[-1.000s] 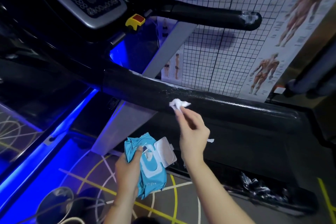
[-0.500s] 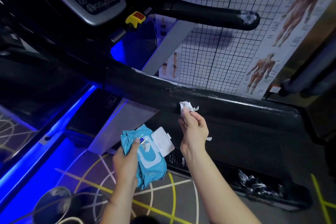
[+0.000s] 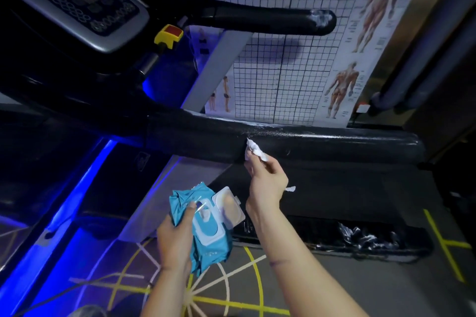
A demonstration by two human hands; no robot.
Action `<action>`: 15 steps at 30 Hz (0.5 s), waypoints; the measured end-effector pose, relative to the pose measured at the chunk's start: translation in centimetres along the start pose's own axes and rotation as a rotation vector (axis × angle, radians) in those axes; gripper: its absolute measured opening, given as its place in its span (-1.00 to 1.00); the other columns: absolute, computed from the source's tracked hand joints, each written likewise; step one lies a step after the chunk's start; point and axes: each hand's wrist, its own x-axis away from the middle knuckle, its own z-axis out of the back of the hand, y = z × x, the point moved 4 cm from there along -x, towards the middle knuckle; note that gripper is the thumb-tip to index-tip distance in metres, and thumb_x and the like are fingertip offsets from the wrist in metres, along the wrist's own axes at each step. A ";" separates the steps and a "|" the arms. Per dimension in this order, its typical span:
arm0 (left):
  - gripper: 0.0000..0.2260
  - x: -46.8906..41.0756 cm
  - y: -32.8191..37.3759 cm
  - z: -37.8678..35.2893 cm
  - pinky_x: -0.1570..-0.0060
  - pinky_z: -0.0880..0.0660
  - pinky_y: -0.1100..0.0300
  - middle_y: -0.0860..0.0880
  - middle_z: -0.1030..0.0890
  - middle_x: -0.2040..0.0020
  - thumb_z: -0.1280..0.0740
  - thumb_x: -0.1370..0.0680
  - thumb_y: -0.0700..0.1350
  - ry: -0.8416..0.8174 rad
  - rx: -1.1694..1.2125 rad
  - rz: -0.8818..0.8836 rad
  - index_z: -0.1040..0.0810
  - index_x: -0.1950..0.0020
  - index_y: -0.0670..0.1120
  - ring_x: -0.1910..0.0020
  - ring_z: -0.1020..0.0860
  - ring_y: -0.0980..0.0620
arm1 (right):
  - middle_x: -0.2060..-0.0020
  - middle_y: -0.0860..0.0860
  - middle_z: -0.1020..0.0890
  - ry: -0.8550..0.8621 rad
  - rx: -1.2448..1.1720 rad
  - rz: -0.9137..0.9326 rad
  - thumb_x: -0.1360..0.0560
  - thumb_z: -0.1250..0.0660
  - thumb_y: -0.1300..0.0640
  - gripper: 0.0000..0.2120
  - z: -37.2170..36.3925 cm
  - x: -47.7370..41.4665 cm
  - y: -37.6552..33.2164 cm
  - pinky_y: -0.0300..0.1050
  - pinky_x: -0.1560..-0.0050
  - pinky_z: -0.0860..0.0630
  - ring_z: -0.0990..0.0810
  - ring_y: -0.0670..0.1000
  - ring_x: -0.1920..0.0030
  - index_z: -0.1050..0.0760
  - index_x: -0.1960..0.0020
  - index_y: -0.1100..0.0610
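Observation:
My right hand (image 3: 266,180) pinches a crumpled white wet wipe (image 3: 254,149) at its fingertips, held against the near black padded handrail (image 3: 322,145) of a treadmill, which shows a wet shiny streak on top. A scrap of wipe sticks out by the heel of that hand. Lower left, my left hand (image 3: 176,235) grips a blue pack of wet wipes (image 3: 206,234) with its white flip lid (image 3: 228,207) open and a wipe tip poking out.
The treadmill console (image 3: 85,5) with a yellow-red safety key (image 3: 168,33) is at upper left. A far handrail (image 3: 257,20) runs above. Anatomy and grid posters (image 3: 296,59) hang behind. Blue light strips (image 3: 77,188) and floor with yellow lines (image 3: 231,304) lie below.
My right hand with the wipe has slid a little to the right along the near handrail. The left hand keeps holding the open pack.

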 end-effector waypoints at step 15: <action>-0.40 -6.3 2.2 0.1 -0.12 -0.66 -0.21 0.00 -0.77 0.08 -0.51 -0.22 0.36 -0.260 -0.142 -0.059 -0.70 0.00 -0.09 0.03 -0.73 -0.09 | 0.27 0.03 -0.69 0.091 0.407 0.349 -0.40 -0.51 0.02 -0.85 -3.2 2.1 -0.5 0.18 0.03 -0.64 -0.67 0.05 0.20 -0.59 0.14 0.06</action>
